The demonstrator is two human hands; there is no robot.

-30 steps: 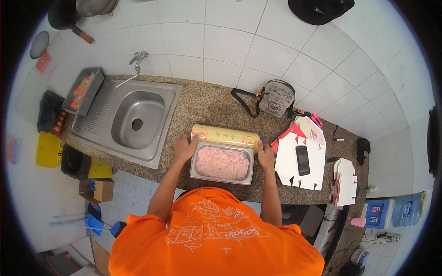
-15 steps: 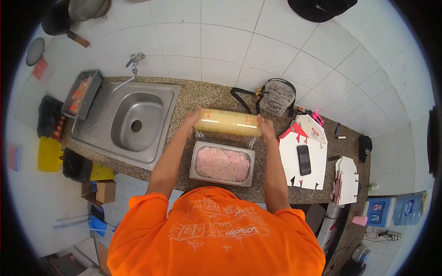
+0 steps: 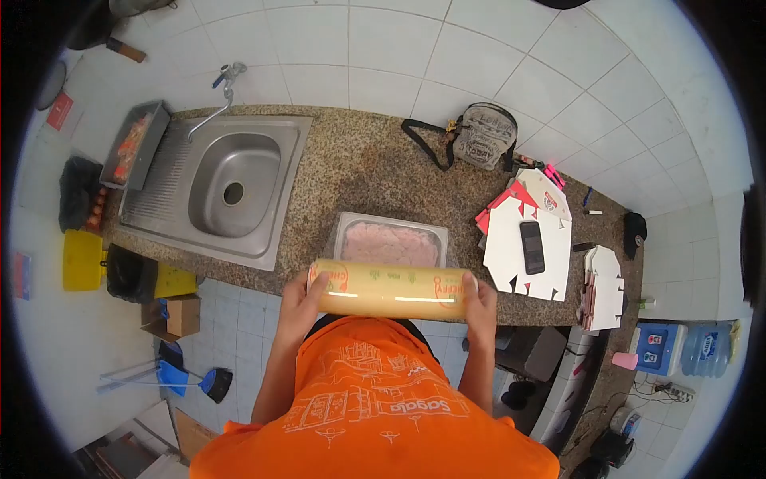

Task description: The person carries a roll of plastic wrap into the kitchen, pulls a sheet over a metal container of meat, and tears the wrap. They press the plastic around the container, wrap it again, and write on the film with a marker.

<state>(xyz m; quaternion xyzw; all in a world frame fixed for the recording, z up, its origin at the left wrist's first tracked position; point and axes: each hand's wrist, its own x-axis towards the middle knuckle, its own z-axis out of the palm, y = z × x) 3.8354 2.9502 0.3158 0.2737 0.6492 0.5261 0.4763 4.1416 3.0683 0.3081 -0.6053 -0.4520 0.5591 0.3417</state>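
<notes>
A thick roll of plastic film (image 3: 391, 290) lies across the front edge of the counter, close to my body. My left hand (image 3: 303, 303) grips its left end and my right hand (image 3: 480, 307) its right end. Just beyond the roll, a metal tray (image 3: 441, 233) holds pale pink meat (image 3: 391, 242). The roll hides the tray's near side. Whether film lies over the meat is hard to tell.
A steel sink (image 3: 235, 184) is at the left, with a grey container (image 3: 148, 152) beside it. A small bag (image 3: 485, 136) rests by the wall. A phone (image 3: 531, 247) lies on white cardboard (image 3: 503, 231) to the right, near stacked cardboard (image 3: 604, 287).
Both hands have carried the roll from the tray's far side to its near side, toward my body. The view has tilted lower.
</notes>
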